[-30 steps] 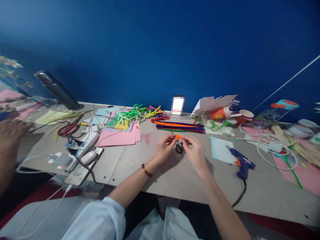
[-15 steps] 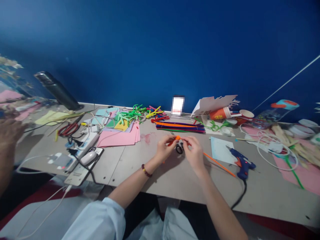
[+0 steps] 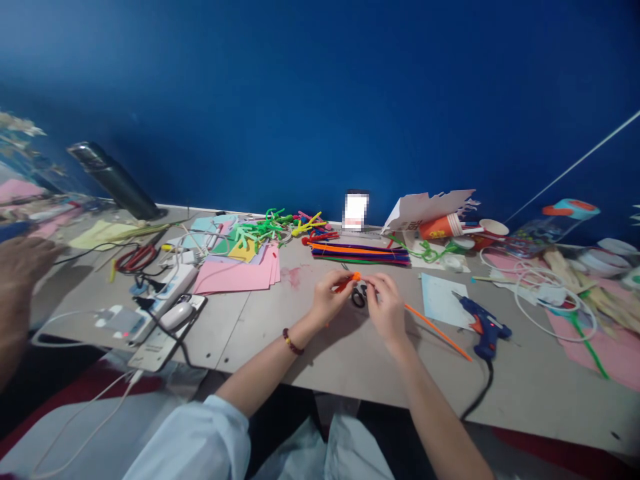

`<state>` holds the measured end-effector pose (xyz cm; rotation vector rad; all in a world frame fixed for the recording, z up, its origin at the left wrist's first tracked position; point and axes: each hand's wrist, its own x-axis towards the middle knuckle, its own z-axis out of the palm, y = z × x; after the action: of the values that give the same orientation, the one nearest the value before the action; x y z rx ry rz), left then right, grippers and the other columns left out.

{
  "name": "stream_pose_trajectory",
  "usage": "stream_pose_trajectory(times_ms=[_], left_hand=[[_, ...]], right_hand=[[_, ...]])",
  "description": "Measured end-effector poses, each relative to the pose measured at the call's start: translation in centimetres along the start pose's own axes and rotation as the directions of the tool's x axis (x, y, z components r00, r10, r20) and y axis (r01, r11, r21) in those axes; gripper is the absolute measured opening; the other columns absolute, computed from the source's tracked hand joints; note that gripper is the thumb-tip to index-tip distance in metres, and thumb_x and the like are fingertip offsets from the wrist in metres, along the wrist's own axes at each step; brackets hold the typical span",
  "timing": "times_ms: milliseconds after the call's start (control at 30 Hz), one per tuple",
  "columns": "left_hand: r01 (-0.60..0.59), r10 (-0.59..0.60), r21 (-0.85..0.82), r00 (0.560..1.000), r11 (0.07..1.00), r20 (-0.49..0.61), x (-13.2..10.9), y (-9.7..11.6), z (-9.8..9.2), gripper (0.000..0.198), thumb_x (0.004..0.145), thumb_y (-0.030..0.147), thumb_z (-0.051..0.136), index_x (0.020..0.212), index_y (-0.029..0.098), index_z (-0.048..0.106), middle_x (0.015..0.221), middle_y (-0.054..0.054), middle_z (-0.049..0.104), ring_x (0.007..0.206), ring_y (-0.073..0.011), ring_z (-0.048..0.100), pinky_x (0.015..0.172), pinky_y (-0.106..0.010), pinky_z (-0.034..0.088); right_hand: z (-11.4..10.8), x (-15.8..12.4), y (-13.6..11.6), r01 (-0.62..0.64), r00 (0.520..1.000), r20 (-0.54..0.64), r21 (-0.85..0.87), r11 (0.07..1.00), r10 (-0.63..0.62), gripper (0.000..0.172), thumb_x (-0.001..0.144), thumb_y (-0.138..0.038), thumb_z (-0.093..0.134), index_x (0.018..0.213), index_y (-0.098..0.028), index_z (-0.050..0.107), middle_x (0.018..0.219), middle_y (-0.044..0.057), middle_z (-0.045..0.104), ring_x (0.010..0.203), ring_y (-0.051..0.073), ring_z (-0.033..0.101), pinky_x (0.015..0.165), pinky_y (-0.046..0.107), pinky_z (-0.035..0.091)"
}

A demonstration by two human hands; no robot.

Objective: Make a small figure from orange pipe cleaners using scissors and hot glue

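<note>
Both my hands are close together at the table's middle. My left hand (image 3: 330, 298) and my right hand (image 3: 387, 308) pinch an orange pipe cleaner (image 3: 437, 332), with a small twisted orange bit (image 3: 355, 276) showing above my fingers. Its long end runs from under my right hand toward the lower right and stops near the glue gun. Black-handled scissors (image 3: 359, 298) lie on the grey table (image 3: 320, 363) directly beneath my hands, partly hidden by my fingers. A beaded bracelet (image 3: 292, 341) circles my left wrist.
A blue glue gun (image 3: 485, 333) with a black cord sits right of my hands, beside a pale blue card (image 3: 440, 301). Behind lie a bundle of pipe cleaners (image 3: 360, 253) and pink paper (image 3: 235, 270). A co-worker's hand (image 3: 23, 267) rests far left, near a power strip (image 3: 167, 287).
A long orange pipe cleaner end now stretches from my right hand toward the lower right, absent from the oldest frame. My hands have shifted only slightly.
</note>
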<state>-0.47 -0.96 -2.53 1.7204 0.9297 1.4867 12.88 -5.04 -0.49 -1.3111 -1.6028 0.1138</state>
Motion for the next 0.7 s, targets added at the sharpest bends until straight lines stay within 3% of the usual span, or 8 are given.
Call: stream_pose_trajectory(times_ms=[700], left_hand=[[-0.052,0.049,0.094,0.998,0.994,0.027,-0.06,0.34,-0.27,0.015,0.083,0.029,0.059,0.091,0.019,0.067,0.088,-0.006,0.068,0.079,-0.0152,0.065,0.073,-0.029,0.057]], right_hand=[[0.16,-0.37,0.16,0.044,0.999,-0.022,-0.040,0.998,-0.045,0.026,0.090,-0.019,0.040,0.099,-0.022,0.064,0.094,0.009,0.061,0.090,0.021,0.059,0.083,0.038,0.050]])
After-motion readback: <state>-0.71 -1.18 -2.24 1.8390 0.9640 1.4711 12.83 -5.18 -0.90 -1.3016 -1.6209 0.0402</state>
